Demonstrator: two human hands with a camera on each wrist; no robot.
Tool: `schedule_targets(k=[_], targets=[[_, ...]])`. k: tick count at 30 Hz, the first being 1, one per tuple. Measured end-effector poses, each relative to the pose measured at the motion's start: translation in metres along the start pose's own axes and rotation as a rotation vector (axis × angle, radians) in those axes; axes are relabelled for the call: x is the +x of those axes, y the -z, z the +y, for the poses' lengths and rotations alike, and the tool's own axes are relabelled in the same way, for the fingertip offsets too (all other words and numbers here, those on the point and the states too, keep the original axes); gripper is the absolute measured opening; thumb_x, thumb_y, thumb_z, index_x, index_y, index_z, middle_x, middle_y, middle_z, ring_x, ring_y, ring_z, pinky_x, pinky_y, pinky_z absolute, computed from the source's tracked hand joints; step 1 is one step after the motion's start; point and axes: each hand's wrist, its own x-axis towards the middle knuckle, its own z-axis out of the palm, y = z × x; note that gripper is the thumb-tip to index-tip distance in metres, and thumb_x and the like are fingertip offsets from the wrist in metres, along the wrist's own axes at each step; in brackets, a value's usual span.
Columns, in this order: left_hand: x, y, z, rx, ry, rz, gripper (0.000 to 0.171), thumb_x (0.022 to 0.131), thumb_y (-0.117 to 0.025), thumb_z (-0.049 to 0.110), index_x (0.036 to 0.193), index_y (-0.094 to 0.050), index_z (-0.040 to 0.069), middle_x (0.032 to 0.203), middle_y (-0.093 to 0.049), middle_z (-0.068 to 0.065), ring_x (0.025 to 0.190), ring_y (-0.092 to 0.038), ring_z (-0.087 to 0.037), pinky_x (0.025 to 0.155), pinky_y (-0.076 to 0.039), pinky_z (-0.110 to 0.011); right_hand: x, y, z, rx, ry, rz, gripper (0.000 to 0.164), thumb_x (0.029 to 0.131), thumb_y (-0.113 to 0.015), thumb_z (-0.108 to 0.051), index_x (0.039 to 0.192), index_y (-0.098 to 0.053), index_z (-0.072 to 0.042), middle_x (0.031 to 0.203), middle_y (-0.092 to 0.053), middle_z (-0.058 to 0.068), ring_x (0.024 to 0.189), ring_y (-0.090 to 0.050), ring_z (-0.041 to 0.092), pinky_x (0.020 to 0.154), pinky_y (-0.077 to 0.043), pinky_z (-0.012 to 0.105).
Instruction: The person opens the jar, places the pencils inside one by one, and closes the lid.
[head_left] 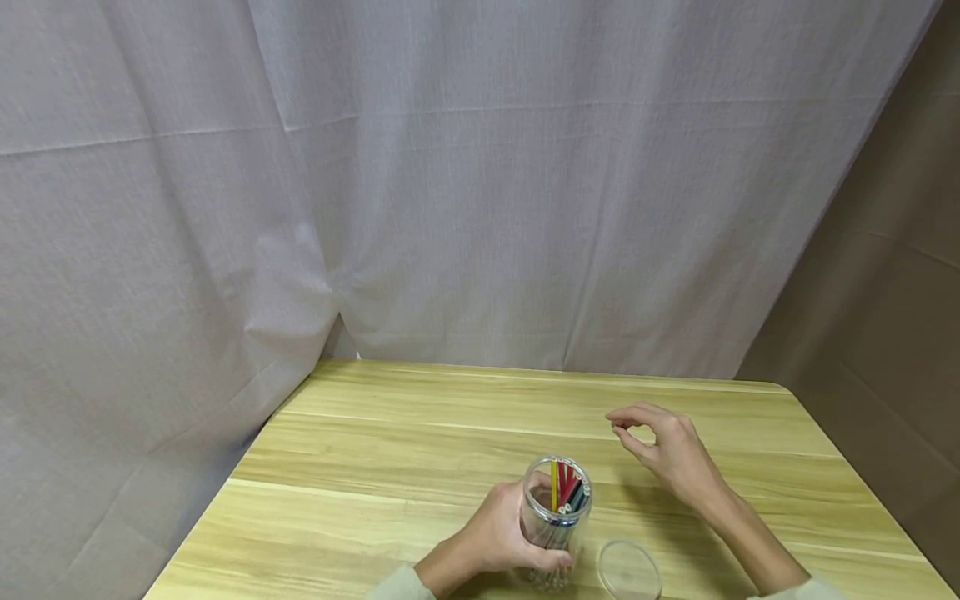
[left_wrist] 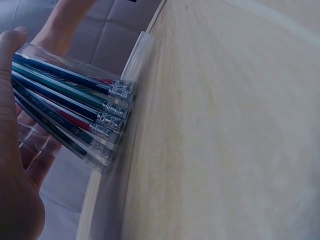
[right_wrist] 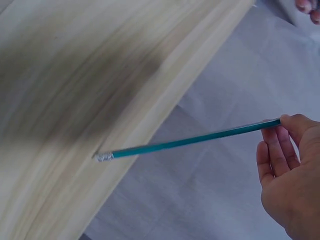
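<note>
My left hand (head_left: 498, 533) grips a clear cylindrical jar (head_left: 534, 525) near the table's front, fingers curled round its side. Inside stand several pencils (left_wrist: 75, 100) in dark blue, green and red, their metal-banded eraser ends down by the tabletop in the left wrist view. One yellow pencil (head_left: 554, 487) shows through the open mouth in the head view. To the right of the jar, my right hand (head_left: 678, 458) is raised over the table. Between thumb and forefinger it pinches the end of a green pencil (right_wrist: 195, 140), whose eraser end points away from the hand.
A round clear lid (head_left: 628, 572) lies on the wooden table (head_left: 360, 467), just right of the jar and near the front. Grey curtains (head_left: 465, 208) hang behind the table and at its left. A brown curtain (head_left: 885, 333) borders the right side.
</note>
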Motion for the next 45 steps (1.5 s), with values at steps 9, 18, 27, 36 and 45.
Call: schedule_targets(k=[9,18,27,36,45], targets=[[0.000,0.001,0.001,-0.027,0.018,-0.007,0.065,0.074,-0.096,0.031,0.127,-0.060,0.020,0.108,-0.074,0.014,0.095,-0.067,0.006,0.083,-0.054,-0.014,0.007,0.010,-0.018,0.043,0.014,0.038,0.034,0.079,-0.085,0.014,0.103,-0.081,-0.009,0.097,-0.078,-0.003,0.082,-0.072,0.012,0.075,-0.053,0.011],[-0.001,0.001,0.001,-0.037,0.028,-0.002,0.064,0.074,-0.096,0.031,0.126,-0.060,0.020,0.107,-0.073,0.015,0.093,-0.067,0.005,0.083,-0.055,-0.014,0.010,0.017,-0.028,0.092,-0.025,0.065,0.032,0.081,-0.081,0.015,0.101,-0.080,-0.011,0.095,-0.077,-0.002,0.078,-0.069,0.005,0.066,-0.052,0.011],[-0.001,0.000,0.001,-0.034,0.024,-0.003,0.065,0.073,-0.097,0.030,0.127,-0.060,0.020,0.109,-0.074,0.013,0.095,-0.067,0.005,0.084,-0.055,-0.015,0.014,0.028,-0.042,0.140,-0.066,0.115,0.034,0.081,-0.082,0.015,0.103,-0.080,-0.012,0.098,-0.079,0.000,0.083,-0.068,-0.001,0.068,-0.053,0.010],[-0.001,0.000,0.000,-0.029,0.018,0.003,0.065,0.073,-0.097,0.031,0.126,-0.061,0.020,0.107,-0.074,0.015,0.094,-0.067,0.006,0.083,-0.054,-0.014,0.021,0.042,-0.059,0.194,-0.103,0.155,0.032,0.084,-0.081,0.014,0.106,-0.081,-0.010,0.099,-0.079,0.004,0.088,-0.070,-0.004,0.083,-0.053,0.009],[-0.001,0.000,0.000,-0.033,0.024,-0.003,0.065,0.073,-0.096,0.031,0.127,-0.061,0.021,0.107,-0.074,0.015,0.094,-0.067,0.005,0.083,-0.054,-0.014,0.026,0.056,-0.075,0.297,-0.116,0.191,0.030,0.085,-0.077,0.019,0.105,-0.079,-0.003,0.098,-0.076,0.009,0.089,-0.072,0.003,0.085,-0.055,0.013]])
